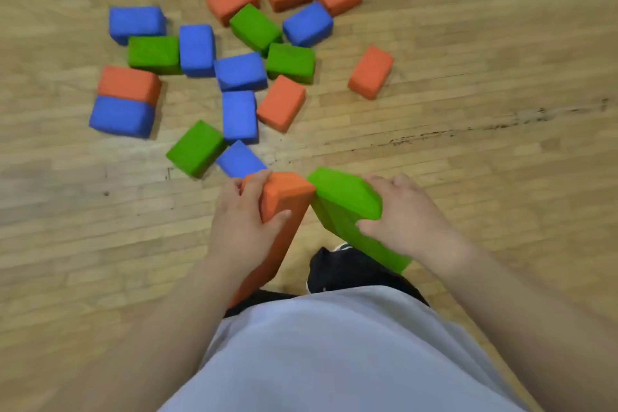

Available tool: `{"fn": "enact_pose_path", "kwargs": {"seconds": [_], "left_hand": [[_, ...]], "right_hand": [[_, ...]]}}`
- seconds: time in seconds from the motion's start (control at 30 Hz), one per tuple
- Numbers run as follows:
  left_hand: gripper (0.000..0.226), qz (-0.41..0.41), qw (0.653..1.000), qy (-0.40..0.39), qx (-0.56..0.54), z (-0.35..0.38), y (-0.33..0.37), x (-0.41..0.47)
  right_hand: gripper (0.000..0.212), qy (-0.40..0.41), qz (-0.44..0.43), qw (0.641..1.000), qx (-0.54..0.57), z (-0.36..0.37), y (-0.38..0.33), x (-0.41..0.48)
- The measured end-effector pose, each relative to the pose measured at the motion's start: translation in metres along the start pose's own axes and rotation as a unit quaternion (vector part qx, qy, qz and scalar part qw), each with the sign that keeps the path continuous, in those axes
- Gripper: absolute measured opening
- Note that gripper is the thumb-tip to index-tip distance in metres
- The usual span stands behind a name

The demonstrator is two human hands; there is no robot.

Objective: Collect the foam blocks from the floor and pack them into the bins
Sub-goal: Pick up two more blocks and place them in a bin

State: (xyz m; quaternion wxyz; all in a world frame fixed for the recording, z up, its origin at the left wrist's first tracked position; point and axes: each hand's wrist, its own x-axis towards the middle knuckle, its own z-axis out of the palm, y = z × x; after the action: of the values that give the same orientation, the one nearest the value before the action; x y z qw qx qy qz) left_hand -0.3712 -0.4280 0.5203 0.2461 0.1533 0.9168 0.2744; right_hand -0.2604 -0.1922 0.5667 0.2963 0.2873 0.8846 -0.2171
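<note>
1. Head view: both hands are up in front of the torso, one foam block each, above the wooden floor [485, 43]. Frame is slightly motion-blurred.
2. Left hand [239, 227] is grasping the held orange block [286, 196]. Fingers curl over its far top edge and the thumb presses the near face. The block stands on end with its long axis running down toward the body, lower end hidden behind the forearm.
3. Right hand [406, 214] is grasping the held green block [344, 194]. Thumb is on the near side face and fingers wrap the right edge. The block is tilted, upper end leaning left.
4. Upper corners of the two held blocks come together. Can't tell if they actually touch.
5. Loose blocks [240, 72] lie on the floor beyond the hands: a blue, green and orange scatter, most touching a neighbour.
6. Nearest blue block [239, 159] sits just past the left fingers, partly hidden by them. Near green block [195, 149] lies just left of it.
7. Lone orange block [370, 72] lies apart, right of the cluster.
8. At the left edge, side orange block [128, 84] and side blue block [122, 115] are pressed together.
9. Grey shirt [334, 351] fills the bottom. Black shoe [344, 269] is on the floor under the held blocks.
10. Dark scuff line [501, 125] marks the floor at right.
</note>
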Motion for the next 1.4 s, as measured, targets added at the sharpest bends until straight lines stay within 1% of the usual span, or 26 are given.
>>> {"fn": "enact_pose_path", "kwargs": {"seconds": [0.1, 0.17, 0.23, 0.3, 0.37, 0.43, 0.53, 0.6, 0.63, 0.7, 0.77, 0.83, 0.9, 1.03, 1.23, 1.4], "left_hand": [[0.074, 0.059, 0.998, -0.022, -0.024, 0.033, 0.093, 0.018], [0.076, 0.116, 0.992, -0.043, -0.019, 0.049, 0.155, 0.031], [0.078, 0.181, 0.982, -0.06, -0.007, 0.061, 0.215, 0.046], [0.078, 0.244, 0.966, -0.083, 0.008, 0.074, 0.27, 0.06], [0.078, 0.297, 0.948, -0.111, 0.026, 0.091, 0.319, 0.075], [0.078, 0.329, 0.933, -0.145, 0.033, 0.115, 0.365, 0.086], [0.078, 0.366, 0.912, -0.183, 0.038, 0.154, 0.425, 0.098], [0.078, 0.377, 0.901, -0.215, 0.02, 0.181, 0.462, 0.109], [0.078, 0.38, 0.896, -0.228, 0.01, 0.195, 0.48, 0.117], [0.077, 0.403, 0.885, -0.231, 0.004, 0.217, 0.516, 0.138], [0.076, 0.418, 0.877, -0.237, 0.0, 0.237, 0.552, 0.167], [0.076, 0.411, 0.874, -0.259, -0.015, 0.251, 0.59, 0.203], [0.078, 0.406, 0.872, -0.272, -0.026, 0.26, 0.63, 0.242], [0.078, 0.404, 0.874, -0.271, -0.011, 0.262, 0.705, 0.312], [0.075, 0.372, 0.89, -0.261, -0.031, 0.268, 0.784, 0.395], [0.083, 0.336, 0.906, -0.253, -0.045, 0.298, 0.833, 0.446]], "right_hand": [[0.089, 0.048, 0.025, 0.998, 0.022, -0.07, 0.086, -0.013], [0.09, 0.088, 0.057, 0.993, 0.045, -0.107, 0.135, -0.031], [0.09, 0.129, 0.095, 0.984, 0.08, -0.13, 0.178, -0.051], [0.092, 0.166, 0.137, 0.967, 0.137, -0.14, 0.216, -0.072], [0.094, 0.209, 0.182, 0.941, 0.194, -0.141, 0.248, -0.09], [0.097, 0.256, 0.23, 0.906, 0.245, -0.139, 0.277, -0.107], [0.101, 0.336, 0.307, 0.835, 0.31, -0.136, 0.311, -0.122], [0.099, 0.383, 0.345, 0.79, 0.332, -0.141, 0.333, -0.124], [0.097, 0.4, 0.358, 0.773, 0.338, -0.146, 0.344, -0.122], [0.092, 0.414, 0.376, 0.755, 0.343, -0.16, 0.365, -0.109], [0.088, 0.412, 0.389, 0.748, 0.346, -0.181, 0.387, -0.087], [0.087, 0.405, 0.395, 0.75, 0.342, -0.209, 0.406, -0.06], [0.085, 0.391, 0.397, 0.76, 0.335, -0.244, 0.425, -0.032], [0.082, 0.361, 0.387, 0.782, 0.33, -0.32, 0.46, 0.022], [0.083, 0.338, 0.376, 0.795, 0.337, -0.415, 0.511, 0.095], [0.089, 0.32, 0.367, 0.795, 0.363, -0.469, 0.578, 0.145]]}}
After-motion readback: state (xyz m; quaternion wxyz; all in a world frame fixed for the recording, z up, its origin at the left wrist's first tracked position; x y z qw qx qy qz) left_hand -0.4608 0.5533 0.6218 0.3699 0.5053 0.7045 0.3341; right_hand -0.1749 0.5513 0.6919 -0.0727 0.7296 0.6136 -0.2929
